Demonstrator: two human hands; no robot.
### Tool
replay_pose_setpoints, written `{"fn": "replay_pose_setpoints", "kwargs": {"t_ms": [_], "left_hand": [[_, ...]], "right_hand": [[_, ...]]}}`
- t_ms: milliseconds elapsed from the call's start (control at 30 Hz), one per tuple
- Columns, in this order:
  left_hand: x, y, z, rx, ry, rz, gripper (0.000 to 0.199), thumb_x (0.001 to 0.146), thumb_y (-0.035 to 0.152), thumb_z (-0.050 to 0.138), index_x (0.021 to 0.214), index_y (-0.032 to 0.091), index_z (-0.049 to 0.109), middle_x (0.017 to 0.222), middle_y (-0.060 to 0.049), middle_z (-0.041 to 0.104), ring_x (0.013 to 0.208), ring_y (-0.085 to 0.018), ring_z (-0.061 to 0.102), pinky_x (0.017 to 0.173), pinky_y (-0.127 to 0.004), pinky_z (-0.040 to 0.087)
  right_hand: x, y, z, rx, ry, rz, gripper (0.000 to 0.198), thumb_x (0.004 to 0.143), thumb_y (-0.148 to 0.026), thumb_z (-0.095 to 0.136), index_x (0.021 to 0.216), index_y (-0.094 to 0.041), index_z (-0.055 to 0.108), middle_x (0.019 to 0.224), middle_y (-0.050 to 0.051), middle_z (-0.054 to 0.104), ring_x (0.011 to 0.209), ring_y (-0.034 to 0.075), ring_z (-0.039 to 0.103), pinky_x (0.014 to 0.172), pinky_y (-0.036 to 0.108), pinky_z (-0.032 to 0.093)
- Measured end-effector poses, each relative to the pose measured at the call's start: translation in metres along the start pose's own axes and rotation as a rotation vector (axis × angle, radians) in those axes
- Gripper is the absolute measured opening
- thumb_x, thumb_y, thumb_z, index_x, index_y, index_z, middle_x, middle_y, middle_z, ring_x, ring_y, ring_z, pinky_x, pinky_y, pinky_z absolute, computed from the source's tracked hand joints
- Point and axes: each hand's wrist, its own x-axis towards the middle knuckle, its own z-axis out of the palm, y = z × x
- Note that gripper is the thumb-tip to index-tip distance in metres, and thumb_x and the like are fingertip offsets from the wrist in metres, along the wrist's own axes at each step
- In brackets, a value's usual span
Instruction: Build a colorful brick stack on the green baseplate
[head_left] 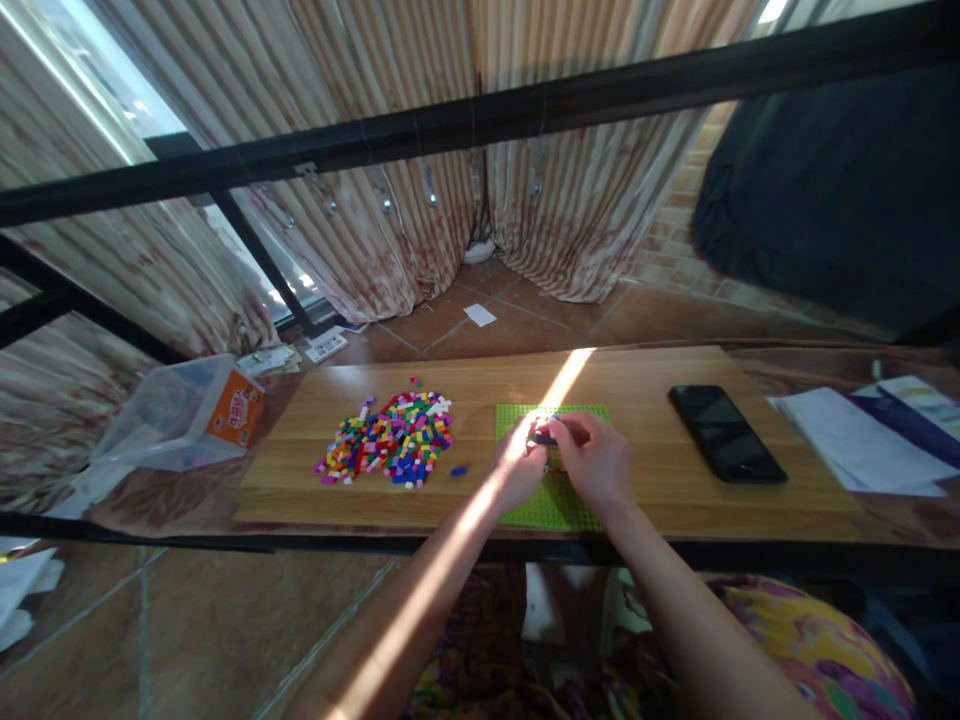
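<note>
Both hands meet above a lime-green studded baseplate (pixel 562 511) that lies on the wooden board. My left hand (pixel 519 462) is closed, thumb and fingers pinching a small cluster of toy bricks (pixel 543 436) in dark blue with a bit of red. From the other side my right hand (pixel 597 458) grips the same cluster with its fingertips. The fingers cover most of the bricks, so their exact shape is hidden. A strip of sunlight crosses the left hand and forearm. One loose blue brick (pixel 459 471) lies left of the baseplate.
A heap of many-coloured bricks (pixel 405 435) spreads over the left of the wooden board (pixel 637 372). A black phone (pixel 726 433) lies to the right, with papers (pixel 855 440) beyond it. A clear plastic box (pixel 176 410) with an orange label stands at the far left.
</note>
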Motion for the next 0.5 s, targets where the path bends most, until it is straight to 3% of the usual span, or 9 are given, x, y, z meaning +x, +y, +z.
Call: {"fn": "replay_pose_setpoints", "kwargs": {"t_ms": [233,500], "left_hand": [[0.003,-0.004,0.003,0.016,-0.004,0.039,0.049,0.070,0.005,0.048,0.116,0.020,0.056,0.091,0.001,0.064,0.070,-0.009,0.055,0.069,-0.019,0.047],[0.001,-0.003,0.005,0.141,0.003,0.097,0.045,0.072,0.009,0.048,0.114,0.021,0.057,0.081,0.003,0.061,0.072,-0.011,0.057,0.072,-0.020,0.049]], "right_hand": [[0.008,0.009,-0.010,0.106,0.045,0.222,0.027,0.081,-0.039,0.054,0.082,-0.017,0.069,0.076,0.007,0.070,0.065,0.018,0.060,0.064,0.031,0.044],[0.007,0.013,0.001,-0.052,0.017,0.178,0.033,0.077,-0.044,0.058,0.092,-0.016,0.069,0.089,0.010,0.067,0.074,0.022,0.057,0.073,0.037,0.044]]}}
